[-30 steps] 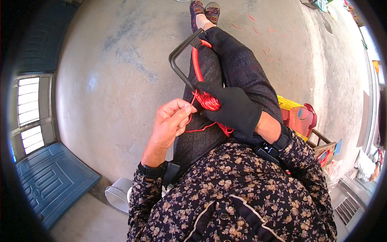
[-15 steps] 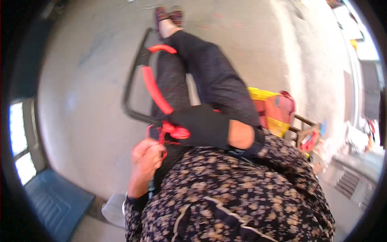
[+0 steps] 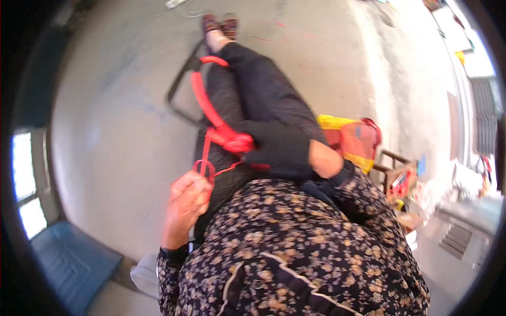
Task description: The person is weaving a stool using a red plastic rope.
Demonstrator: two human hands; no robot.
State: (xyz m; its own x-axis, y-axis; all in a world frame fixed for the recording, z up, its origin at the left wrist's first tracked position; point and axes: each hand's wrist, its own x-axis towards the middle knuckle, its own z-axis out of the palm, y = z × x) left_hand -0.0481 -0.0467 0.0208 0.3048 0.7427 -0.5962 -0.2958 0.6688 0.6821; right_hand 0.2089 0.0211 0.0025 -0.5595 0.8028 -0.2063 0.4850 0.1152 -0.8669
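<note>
Across my lap lies a thin black bent frame (image 3: 184,114) joined to a curved piece wrapped in red (image 3: 206,102). My right hand (image 3: 279,150), in a black glove, is closed around the near end of the red curve, where the wrapping bunches up; most of its fingers are hidden. A flat red strip (image 3: 206,149) runs from that bunch down to my bare left hand (image 3: 185,200). The left fingers are pinched on the strip, with a small loop of it standing above them. Another red strand stretches from the left hand toward the glove.
Beside my right leg sits a red and yellow bag (image 3: 356,138), with a small wooden stool (image 3: 392,171) behind it. A blue padded seat (image 3: 74,266) is at the lower left. Red scraps (image 3: 281,25) and a white item with a cord (image 3: 175,3) lie on the floor.
My left hand has moved down a little, away from the glove, and the red strip between them now stretches longer. The right hand has shifted slightly right with the red piece.
</note>
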